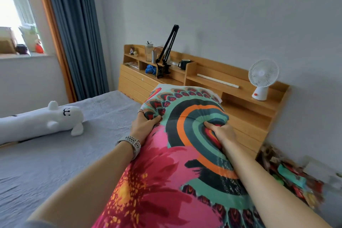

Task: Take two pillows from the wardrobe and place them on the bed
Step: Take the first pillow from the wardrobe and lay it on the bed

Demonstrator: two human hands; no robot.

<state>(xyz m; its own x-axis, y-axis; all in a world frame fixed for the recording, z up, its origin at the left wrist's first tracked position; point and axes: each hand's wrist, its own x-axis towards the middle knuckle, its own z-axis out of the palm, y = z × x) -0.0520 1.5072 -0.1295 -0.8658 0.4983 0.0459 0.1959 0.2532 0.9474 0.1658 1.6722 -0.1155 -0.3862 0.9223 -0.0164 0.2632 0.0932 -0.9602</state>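
A large colourful pillow [185, 135], pink flowers with teal, orange and black rings, fills the lower middle of the head view, held above the bed [55, 153]. My left hand [143, 126], with a watch on its wrist, grips the pillow's left edge. My right hand [221, 131] clutches a fold of its cover near the middle. A second, similarly patterned pillow [292, 177] shows blurred at the lower right beside the headboard. The wardrobe is out of view.
A grey sheet covers the bed. A long white plush toy [40, 122] lies on its left side. The wooden headboard shelf [231, 89] holds a white fan [262, 77], a mug [184, 64], a bottle and a black clamp arm [166, 52]. Blue curtains [77, 33] hang by the window.
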